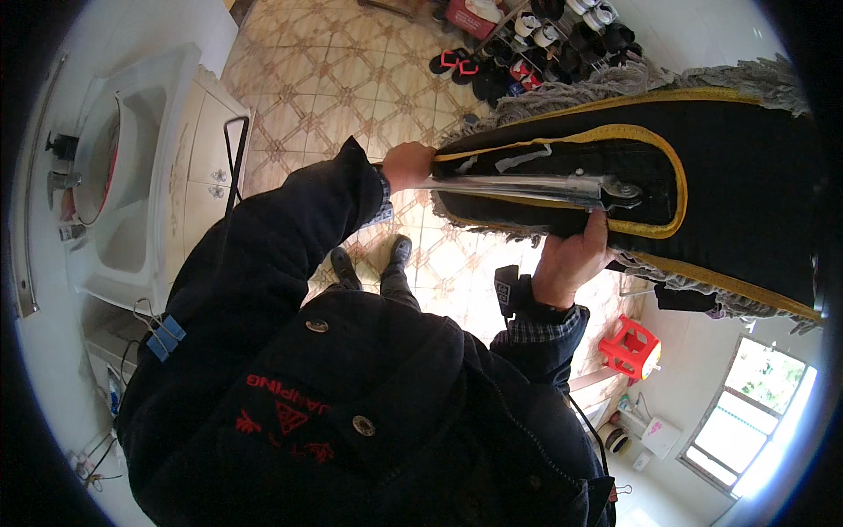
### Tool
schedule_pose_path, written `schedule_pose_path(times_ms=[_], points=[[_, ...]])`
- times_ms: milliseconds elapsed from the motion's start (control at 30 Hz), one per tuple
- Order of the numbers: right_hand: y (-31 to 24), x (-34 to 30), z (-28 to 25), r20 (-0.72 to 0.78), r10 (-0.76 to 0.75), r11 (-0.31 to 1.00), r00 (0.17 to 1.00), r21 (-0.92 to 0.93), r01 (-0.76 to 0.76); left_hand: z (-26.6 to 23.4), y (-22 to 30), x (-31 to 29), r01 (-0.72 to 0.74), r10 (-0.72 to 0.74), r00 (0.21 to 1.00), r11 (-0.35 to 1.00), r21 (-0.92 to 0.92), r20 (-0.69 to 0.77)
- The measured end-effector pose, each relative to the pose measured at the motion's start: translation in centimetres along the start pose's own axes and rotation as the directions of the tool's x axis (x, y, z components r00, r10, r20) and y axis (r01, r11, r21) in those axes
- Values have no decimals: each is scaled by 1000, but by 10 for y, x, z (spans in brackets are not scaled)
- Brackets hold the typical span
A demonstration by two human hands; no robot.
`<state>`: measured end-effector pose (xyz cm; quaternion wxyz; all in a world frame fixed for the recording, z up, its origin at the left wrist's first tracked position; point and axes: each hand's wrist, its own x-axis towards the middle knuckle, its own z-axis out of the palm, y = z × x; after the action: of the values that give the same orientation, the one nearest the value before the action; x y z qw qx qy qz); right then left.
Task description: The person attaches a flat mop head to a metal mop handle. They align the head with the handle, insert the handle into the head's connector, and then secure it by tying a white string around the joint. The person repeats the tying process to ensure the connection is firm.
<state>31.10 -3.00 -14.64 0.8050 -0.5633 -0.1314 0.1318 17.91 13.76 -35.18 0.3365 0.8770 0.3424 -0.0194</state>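
Observation:
A wide dust mop point(738, 176) with black backing, yellow trim and grey fringe is lifted up at the right, its back facing me. A shiny metal frame bar point(527, 186) runs along the slot in the backing and ends at a bolted bracket. My left hand point(410, 165) is closed around the near end of the mop, where bar and cloth edge meet. Lower down, my right hand point(569, 265) grips the mop's lower side, thumb pressed by the bracket. Its other fingers are partly hidden under the mop.
A white washbasin point(132, 237) stands on a cabinet point(198, 158) at the left. Shoes crowd a rack point(544, 39) at the far right, with red-strapped slippers point(458, 66) on the tiled floor point(325, 79). A red stool point(628, 347) stands at the lower right near a window point(746, 413).

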Motion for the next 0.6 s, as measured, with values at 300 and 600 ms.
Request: schedule_pose_path(times_ms=[300, 600], points=[[1, 4, 1, 98, -40, 995, 994, -88, 49, 23, -13, 7, -107, 106, 990, 994, -3, -90], [-12, -2, 19, 23, 46, 998, 999, 34, -47, 33, -17, 12, 45, -59, 997, 971, -235, -49]])
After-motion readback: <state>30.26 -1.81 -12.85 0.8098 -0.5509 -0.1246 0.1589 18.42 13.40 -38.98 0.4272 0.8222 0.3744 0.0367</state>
